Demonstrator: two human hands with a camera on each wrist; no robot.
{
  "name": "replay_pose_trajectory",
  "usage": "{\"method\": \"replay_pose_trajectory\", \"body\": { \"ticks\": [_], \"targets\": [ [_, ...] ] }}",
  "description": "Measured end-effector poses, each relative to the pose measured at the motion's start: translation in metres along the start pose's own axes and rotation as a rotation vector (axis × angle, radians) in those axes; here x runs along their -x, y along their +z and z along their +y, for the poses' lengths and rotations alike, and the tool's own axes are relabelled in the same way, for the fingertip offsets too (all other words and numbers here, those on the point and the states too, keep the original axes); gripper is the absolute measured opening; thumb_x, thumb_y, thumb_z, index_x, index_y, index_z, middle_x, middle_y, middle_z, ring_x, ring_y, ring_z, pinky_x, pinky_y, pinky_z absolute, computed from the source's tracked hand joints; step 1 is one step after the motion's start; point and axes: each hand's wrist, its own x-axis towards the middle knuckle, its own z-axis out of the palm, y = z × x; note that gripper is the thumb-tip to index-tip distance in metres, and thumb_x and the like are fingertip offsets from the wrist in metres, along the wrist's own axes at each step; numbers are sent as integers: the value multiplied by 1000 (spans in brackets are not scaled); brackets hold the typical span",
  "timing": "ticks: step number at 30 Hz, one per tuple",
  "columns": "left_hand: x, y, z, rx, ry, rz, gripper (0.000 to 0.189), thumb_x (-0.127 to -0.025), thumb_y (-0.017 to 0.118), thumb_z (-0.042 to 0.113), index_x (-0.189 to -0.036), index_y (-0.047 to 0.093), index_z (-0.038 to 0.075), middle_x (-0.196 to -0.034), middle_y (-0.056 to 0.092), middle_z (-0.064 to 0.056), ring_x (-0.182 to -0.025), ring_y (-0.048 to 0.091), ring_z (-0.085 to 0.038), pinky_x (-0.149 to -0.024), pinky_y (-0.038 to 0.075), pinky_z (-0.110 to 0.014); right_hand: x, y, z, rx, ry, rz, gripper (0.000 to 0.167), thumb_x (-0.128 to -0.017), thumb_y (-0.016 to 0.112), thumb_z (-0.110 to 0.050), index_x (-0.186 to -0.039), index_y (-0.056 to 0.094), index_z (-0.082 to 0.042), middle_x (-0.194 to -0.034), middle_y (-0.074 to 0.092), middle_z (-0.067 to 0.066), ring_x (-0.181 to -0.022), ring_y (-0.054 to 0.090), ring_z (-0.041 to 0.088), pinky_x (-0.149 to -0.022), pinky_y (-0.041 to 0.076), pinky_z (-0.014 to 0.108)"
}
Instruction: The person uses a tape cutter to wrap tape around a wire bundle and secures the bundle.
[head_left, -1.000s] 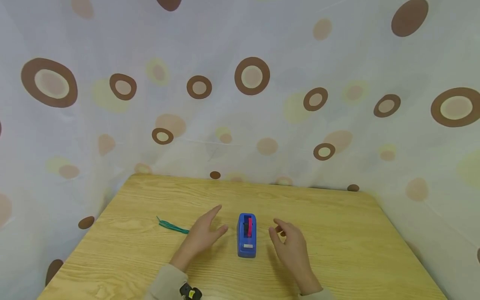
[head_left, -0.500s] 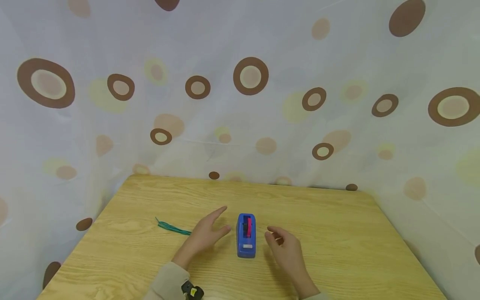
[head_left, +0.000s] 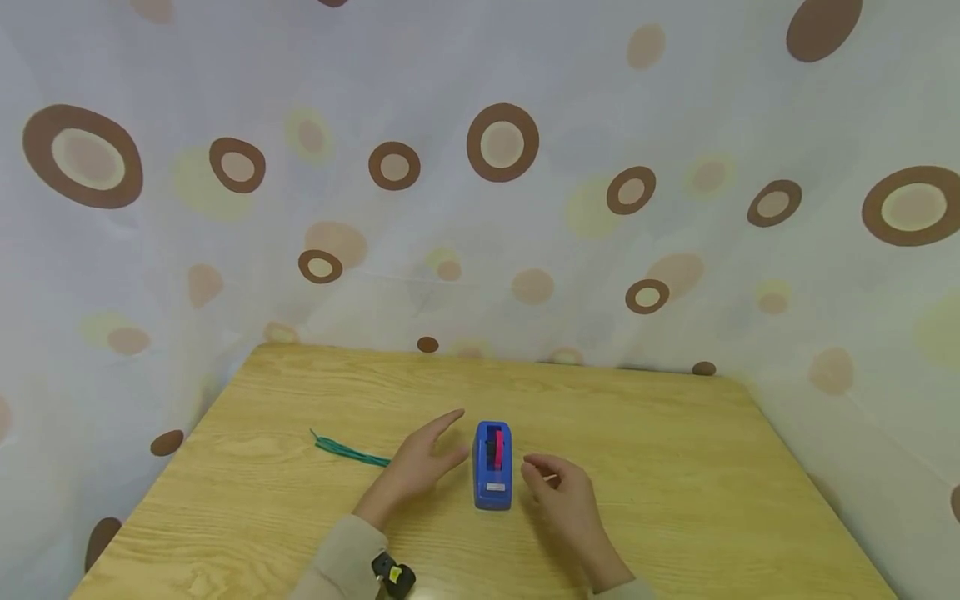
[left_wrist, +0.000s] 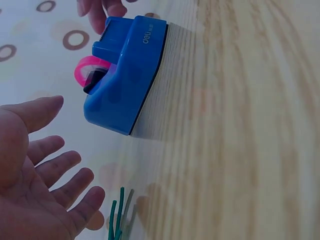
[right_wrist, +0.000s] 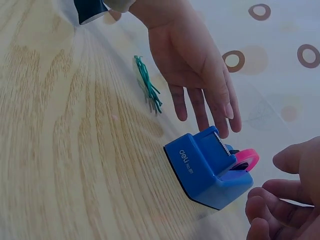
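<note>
A blue tape dispenser (head_left: 492,497) marked "deli" stands on the table between the two hands. Its pink tape core (head_left: 499,450) sits in the slot on top. My left hand (head_left: 412,468) is just left of the dispenser, thumb and fingers spread; in the left wrist view the palm faces it with nothing held. On the other side my right hand (head_left: 567,500) holds nothing, its fingers loosely bent and the fingertips near the dispenser's side. The right wrist view shows the dispenser (right_wrist: 200,170) upright, with its serrated cutter edge facing up.
A bundle of green cords (head_left: 345,451) lies left of the dispenser, its right end hidden behind the left hand. The wood-grain table (head_left: 660,450) backs onto a white curtain (head_left: 570,275) with brown circles. A black device (head_left: 393,575) is on the left wrist.
Both hands have moved inward, closer to the dispenser from each side. The right fingers have bent a little more. The dispenser and the cords have stayed in place.
</note>
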Motion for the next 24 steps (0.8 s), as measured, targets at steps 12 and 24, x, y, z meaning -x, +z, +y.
{"method": "replay_pose_trajectory", "body": {
  "ticks": [12,24],
  "targets": [
    [-5,6,3,56,17,-36,56,-99,62,28,-149,44,12,-151,43,-11,-140,36,-35,-108,32,-54,0,8,2,-19,-21,-27,17,-95,67,-14,-106,74,-3,-97,71,7,-70,59,17,-58,50,26],
    [-6,12,4,57,23,-71,56,-99,63,26,-150,44,14,-153,40,-8,-142,33,-33,-110,30,-52,3,11,2,-11,30,-75,17,-93,70,-22,-98,77,-8,-82,66,1,-68,55,16,-56,46,25]
  ]
}}
